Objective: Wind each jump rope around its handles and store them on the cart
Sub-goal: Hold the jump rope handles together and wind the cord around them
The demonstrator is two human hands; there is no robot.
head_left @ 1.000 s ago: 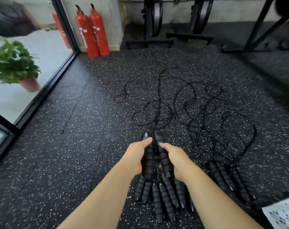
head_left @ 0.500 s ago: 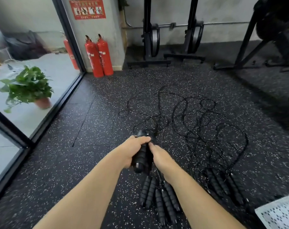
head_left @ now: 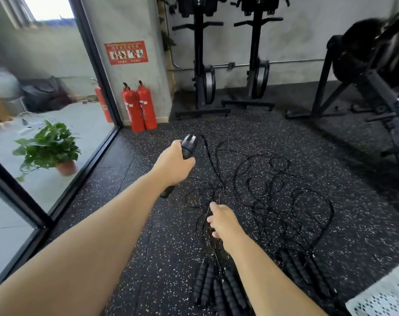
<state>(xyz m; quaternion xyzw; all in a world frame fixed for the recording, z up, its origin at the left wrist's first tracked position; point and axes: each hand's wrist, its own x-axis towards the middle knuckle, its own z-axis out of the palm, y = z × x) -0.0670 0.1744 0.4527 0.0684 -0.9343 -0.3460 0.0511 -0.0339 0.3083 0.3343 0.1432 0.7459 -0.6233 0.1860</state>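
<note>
Left hand (head_left: 174, 166) raised, fingers wrapped tight round a pair of black handles (head_left: 187, 147) held together, tops pointing up and away. Their cord (head_left: 207, 153) leaves the top end, arcs right and drops to the floor, not wound at all. Right hand (head_left: 222, 221) lower and nearer, reaching down among thin strands; too blurred to tell whether it pinches one or hangs loose. Beyond it, a tangle of ropes (head_left: 274, 190) sprawls over the speckled floor (head_left: 148, 258). Nearer the body lie two clusters of spare handles, one (head_left: 216, 286) just left of the right forearm, the other (head_left: 303, 267) to its right. White perforated surface (head_left: 381, 297) in the bottom right corner, probably the cart. Judgement: barely begun. One rope is in hand with no turns on it, and every other rope is on the floor waiting.
</note>
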